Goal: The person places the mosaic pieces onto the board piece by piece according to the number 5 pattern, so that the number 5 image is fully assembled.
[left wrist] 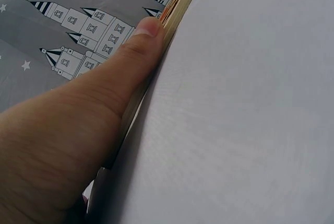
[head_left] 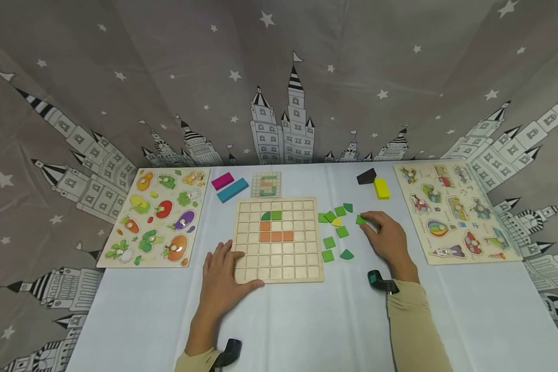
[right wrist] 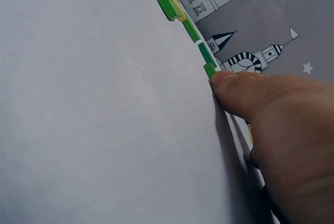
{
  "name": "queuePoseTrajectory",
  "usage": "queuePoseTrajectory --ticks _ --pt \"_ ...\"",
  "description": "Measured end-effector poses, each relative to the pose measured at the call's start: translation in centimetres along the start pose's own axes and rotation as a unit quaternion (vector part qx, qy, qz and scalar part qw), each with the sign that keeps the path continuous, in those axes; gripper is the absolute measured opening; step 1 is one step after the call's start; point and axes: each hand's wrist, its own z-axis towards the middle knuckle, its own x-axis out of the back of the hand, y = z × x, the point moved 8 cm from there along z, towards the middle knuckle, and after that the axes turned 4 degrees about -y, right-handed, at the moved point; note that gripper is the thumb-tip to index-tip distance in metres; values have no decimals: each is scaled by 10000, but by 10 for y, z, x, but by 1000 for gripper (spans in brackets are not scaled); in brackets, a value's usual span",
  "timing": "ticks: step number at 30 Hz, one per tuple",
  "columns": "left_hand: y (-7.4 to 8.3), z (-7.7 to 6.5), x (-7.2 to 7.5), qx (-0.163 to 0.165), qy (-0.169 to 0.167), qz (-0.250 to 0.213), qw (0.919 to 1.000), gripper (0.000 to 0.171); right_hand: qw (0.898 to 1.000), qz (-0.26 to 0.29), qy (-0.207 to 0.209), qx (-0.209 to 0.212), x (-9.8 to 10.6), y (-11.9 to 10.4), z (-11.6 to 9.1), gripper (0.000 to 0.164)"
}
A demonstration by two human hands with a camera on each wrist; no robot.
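A wooden grid board (head_left: pixel 279 261) lies mid-table. In its upper part sit several orange square tiles (head_left: pixel 276 236), a green square tile (head_left: pixel 276 215) and a green quarter-round tile (head_left: pixel 266 216). My left hand (head_left: pixel 222 279) rests at the board's near left corner, fingers spread along the left side and thumb (left wrist: pixel 147 28) against the near edge. To the right of the loose pieces, my right hand (head_left: pixel 390 238) pinches a green square tile (head_left: pixel 360 219) between thumb and fingers, at table level. Scattered between board and hand are several green tiles (head_left: pixel 329 242) and a yellow piece (head_left: pixel 337 222).
Behind the board lies a small pattern card (head_left: pixel 266 185). Magenta (head_left: pixel 222 181) and blue (head_left: pixel 232 190) blocks are left of it; black (head_left: pixel 366 176) and yellow (head_left: pixel 381 189) blocks stand at the back right. A vegetable puzzle (head_left: pixel 155 225) and a toy puzzle (head_left: pixel 446 227) flank the workspace.
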Motion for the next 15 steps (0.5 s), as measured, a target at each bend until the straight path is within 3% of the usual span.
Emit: queuePoseTrajectory --ticks 15 --pt "0 0 0 -16 1 -17 10000 91 9999 -25 81 60 0 0 -1 35"
